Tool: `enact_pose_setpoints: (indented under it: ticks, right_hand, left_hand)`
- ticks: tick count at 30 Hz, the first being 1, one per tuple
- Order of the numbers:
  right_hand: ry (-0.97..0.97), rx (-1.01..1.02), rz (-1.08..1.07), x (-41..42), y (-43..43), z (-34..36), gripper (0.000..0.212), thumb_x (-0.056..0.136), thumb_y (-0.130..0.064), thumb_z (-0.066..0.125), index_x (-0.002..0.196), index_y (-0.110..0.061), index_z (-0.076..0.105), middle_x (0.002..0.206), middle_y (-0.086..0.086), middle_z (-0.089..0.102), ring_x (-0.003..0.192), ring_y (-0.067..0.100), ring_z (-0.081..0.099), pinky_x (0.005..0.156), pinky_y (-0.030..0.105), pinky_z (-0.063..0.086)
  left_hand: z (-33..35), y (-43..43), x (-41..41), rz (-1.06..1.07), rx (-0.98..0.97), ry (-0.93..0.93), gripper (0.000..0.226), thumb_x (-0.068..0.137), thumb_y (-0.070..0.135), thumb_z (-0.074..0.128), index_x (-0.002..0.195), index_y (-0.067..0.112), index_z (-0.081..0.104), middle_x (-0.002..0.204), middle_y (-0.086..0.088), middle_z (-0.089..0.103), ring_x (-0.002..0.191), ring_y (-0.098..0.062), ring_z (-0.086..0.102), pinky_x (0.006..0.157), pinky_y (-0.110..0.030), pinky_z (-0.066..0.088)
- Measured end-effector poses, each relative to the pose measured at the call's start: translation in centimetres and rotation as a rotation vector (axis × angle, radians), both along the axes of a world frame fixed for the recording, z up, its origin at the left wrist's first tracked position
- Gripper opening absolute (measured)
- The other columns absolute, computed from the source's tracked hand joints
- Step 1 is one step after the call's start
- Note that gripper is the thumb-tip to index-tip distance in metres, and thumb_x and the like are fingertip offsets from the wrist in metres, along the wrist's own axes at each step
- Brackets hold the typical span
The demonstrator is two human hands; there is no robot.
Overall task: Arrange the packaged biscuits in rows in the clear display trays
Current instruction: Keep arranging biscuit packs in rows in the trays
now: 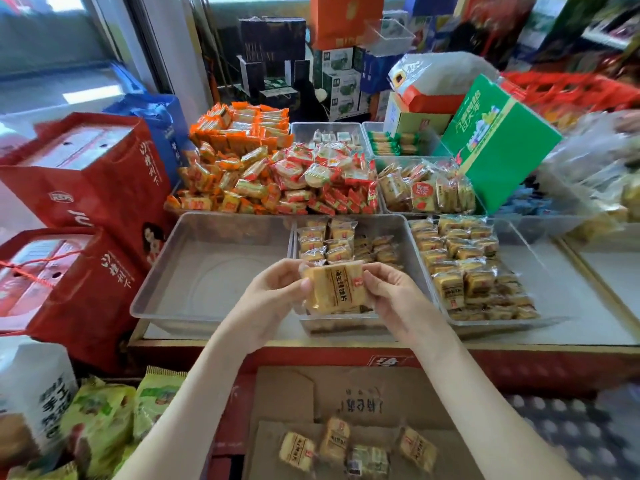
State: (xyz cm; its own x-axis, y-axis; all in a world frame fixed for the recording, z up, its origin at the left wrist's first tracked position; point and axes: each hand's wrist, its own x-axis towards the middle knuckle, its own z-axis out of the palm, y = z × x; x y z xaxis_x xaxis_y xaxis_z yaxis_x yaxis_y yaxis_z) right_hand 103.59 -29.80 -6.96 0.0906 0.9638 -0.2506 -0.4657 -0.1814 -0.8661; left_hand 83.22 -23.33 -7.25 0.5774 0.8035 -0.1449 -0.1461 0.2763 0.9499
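Note:
A stack of yellow biscuit packets (334,289) is held between my two hands above the near end of the middle clear tray (346,323). My left hand (273,292) grips its left side, and my right hand (388,292) grips its right side. Rows of the same packets (327,242) lie at the far end of that tray. The right clear tray (540,271) holds several rows of yellow packets (464,261). The left clear tray (214,271) has nothing in it. Several loose packets (356,448) lie in an open cardboard box (346,393) below my arms.
Behind the trays are heaps of orange and red snack packets (277,174) and more clear trays. A green carton (498,140) leans at the back right. Red gift bags (83,188) stand on the left. Green snack bags (104,420) lie at the lower left.

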Motion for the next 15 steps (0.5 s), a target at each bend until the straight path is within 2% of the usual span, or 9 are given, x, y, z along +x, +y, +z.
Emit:
enact_pose_setpoints:
  ticks: [2, 5, 10, 13, 15]
  right_hand:
    - [0.110, -0.012, -0.095, -0.6, -0.3, 0.3, 0.018, 0.095, -0.002, 0.050, 0.085, -0.005, 0.065, 0.087, 0.013, 0.073, 0.085, 0.022, 0.069, 0.072, 0.025, 0.059]
    - [0.162, -0.011, -0.175, -1.2, -0.9, 0.5, 0.022, 0.096, 0.001, 0.048, 0.083, -0.005, 0.065, 0.085, 0.013, 0.072, 0.082, 0.022, 0.070, 0.067, 0.023, 0.059]
    - [0.129, 0.019, -0.192, -1.3, -2.0, 0.8, 0.028, 0.095, 0.003, 0.046, 0.079, -0.008, 0.066, 0.079, 0.008, 0.072, 0.069, 0.017, 0.067, 0.058, 0.022, 0.055]
    - [-0.007, 0.063, -0.222, -1.0, -2.7, 1.3, 0.028, 0.094, 0.002, 0.050, 0.077, -0.013, 0.067, 0.076, 0.003, 0.070, 0.059, 0.009, 0.057, 0.051, 0.016, 0.044]
    - [-0.206, 0.109, -0.277, -1.0, -3.1, 1.5, 0.024, 0.094, 0.002, 0.052, 0.080, -0.013, 0.064, 0.071, -0.003, 0.067, 0.049, 0.002, 0.050, 0.045, 0.012, 0.038]
  left_hand:
    - [0.1, -0.8, 0.5, 0.100, -0.016, -0.007, 0.041, 0.078, 0.033, 0.077, 0.105, 0.005, 0.064, 0.097, -0.009, 0.073, 0.088, -0.021, 0.068, 0.076, -0.031, 0.055]
    - [0.5, -1.6, 1.1, 0.230, 0.001, 0.152, 0.019, 0.093, 0.013, 0.061, 0.105, 0.000, 0.064, 0.093, -0.012, 0.074, 0.081, -0.018, 0.072, 0.065, -0.024, 0.057]
    - [0.6, -2.2, 0.7, 0.302, 0.054, 0.260, 0.004, 0.091, 0.005, 0.065, 0.092, 0.002, 0.066, 0.087, -0.014, 0.073, 0.077, -0.021, 0.071, 0.065, -0.023, 0.058]
    - [0.9, -2.4, 0.3, 0.288, 0.127, 0.248, 0.007, 0.088, 0.005, 0.068, 0.082, 0.005, 0.063, 0.078, -0.012, 0.071, 0.073, -0.020, 0.067, 0.066, -0.025, 0.058]
    - [0.9, -2.8, 0.3, 0.319, 0.317, 0.348, 0.013, 0.088, 0.006, 0.069, 0.079, 0.009, 0.060, 0.073, -0.004, 0.070, 0.069, -0.010, 0.064, 0.068, -0.023, 0.054]
